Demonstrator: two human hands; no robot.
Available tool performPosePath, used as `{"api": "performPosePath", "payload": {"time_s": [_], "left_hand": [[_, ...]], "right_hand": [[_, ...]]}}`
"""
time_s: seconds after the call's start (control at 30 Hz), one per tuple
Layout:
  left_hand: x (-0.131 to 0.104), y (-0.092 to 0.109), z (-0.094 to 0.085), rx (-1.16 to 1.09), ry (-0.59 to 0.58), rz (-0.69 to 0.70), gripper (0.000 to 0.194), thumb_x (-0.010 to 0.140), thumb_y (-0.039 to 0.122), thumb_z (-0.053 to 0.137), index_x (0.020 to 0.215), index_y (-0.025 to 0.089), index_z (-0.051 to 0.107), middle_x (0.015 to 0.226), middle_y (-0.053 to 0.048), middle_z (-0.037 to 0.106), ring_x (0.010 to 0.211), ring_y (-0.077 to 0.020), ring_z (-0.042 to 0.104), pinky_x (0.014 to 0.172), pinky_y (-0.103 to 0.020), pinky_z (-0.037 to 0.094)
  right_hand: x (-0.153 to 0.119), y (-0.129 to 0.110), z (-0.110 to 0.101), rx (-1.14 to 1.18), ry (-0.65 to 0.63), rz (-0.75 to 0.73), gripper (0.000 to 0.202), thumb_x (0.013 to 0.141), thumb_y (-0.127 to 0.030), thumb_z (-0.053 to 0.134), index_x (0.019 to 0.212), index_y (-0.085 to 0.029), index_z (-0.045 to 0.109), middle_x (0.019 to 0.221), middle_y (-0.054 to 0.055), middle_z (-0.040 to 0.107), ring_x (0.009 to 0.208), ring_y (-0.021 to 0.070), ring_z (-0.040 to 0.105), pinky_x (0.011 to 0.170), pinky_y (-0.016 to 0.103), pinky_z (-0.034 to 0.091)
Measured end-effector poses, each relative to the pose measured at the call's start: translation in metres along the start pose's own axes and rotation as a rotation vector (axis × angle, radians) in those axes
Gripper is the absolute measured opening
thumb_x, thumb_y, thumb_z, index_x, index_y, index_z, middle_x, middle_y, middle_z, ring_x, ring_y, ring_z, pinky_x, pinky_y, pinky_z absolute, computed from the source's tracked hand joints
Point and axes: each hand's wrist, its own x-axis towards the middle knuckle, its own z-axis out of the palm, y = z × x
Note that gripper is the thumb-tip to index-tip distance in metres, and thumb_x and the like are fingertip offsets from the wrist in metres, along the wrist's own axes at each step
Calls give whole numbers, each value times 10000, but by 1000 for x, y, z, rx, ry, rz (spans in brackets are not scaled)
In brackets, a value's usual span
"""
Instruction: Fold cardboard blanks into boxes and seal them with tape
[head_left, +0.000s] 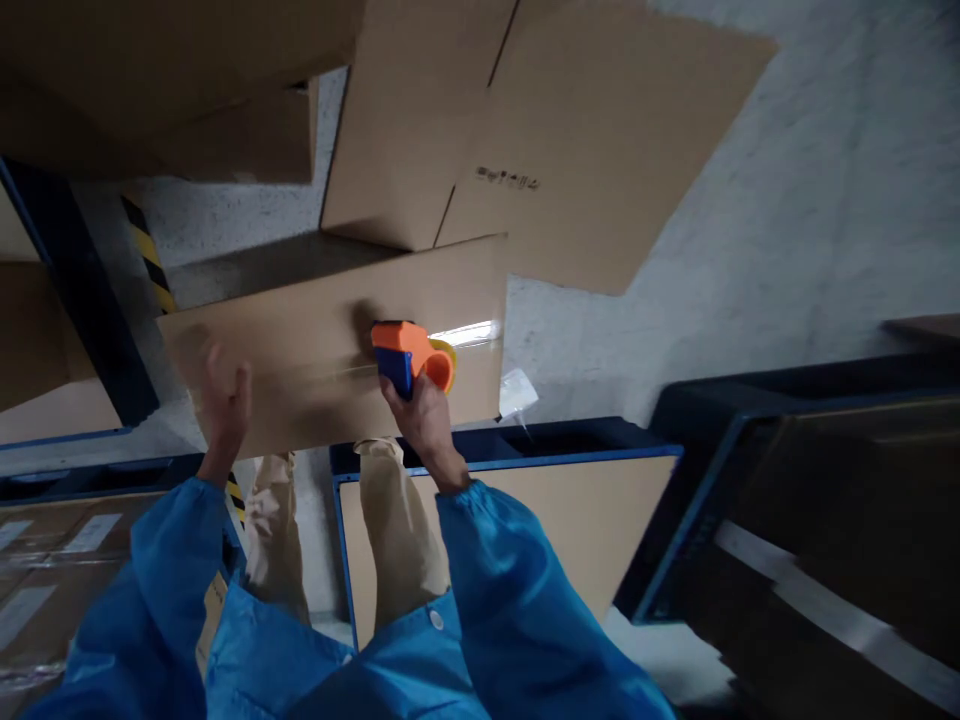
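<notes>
An orange and blue tape dispenser (411,358) is gripped in my right hand (427,418), over the middle of a long cardboard box (315,340). Shiny clear tape (466,334) lies on the box's right part, to the right of the dispenser. My left hand (225,400) is at the box's left end with its fingers apart and somewhat blurred; nothing shows in it. Whether it touches the cardboard I cannot tell. A crumpled piece of clear film (517,393) sticks out at the box's right end.
Flattened cardboard (592,130) lies on the floor beyond the box. Another carton (240,135) stands at the upper left. A dark blue pallet with a tan board (540,530) is near my legs. Wrapped cartons (67,560) are at the lower left, and dark stacked cartons (847,520) at the right.
</notes>
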Motion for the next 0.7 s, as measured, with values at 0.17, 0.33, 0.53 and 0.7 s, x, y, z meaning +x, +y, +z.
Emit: {"api": "performPosePath", "payload": {"time_s": [0.17,0.33,0.53,0.7], "left_hand": [[15,44,-34,-323,-793,63,562,968,578,479,1400,220,520,1442,-102,547,1365,-255,475,1135,-373,382],[0,1,-88,-519,-1191,-193,527,887,617,603,1120,160,725,1157,-112,718,1090,-244,658,933,-319,511],[-55,-46,-126,-847,-921,-535,580,705,592,812,1050,128,769,956,-112,760,864,-205,698,765,-264,535],[-106,-65,-102,-1210,-619,-742,573,589,562,892,937,119,791,845,-95,754,732,-167,685,697,-244,530]], "right_hand": [[-90,-40,-3,105,-450,-75,373,771,-590,584,712,-228,518,597,12,544,596,203,573,574,298,449],[-134,-83,15,66,-816,-125,271,752,-477,620,851,-227,593,677,15,612,615,194,589,584,297,468],[-130,-130,21,-278,-992,-140,382,776,-500,675,1027,-215,634,841,55,688,796,241,666,712,339,504],[-115,-176,15,-722,-1081,-203,335,793,-526,701,901,-214,646,844,63,696,804,249,659,691,342,485]]}}
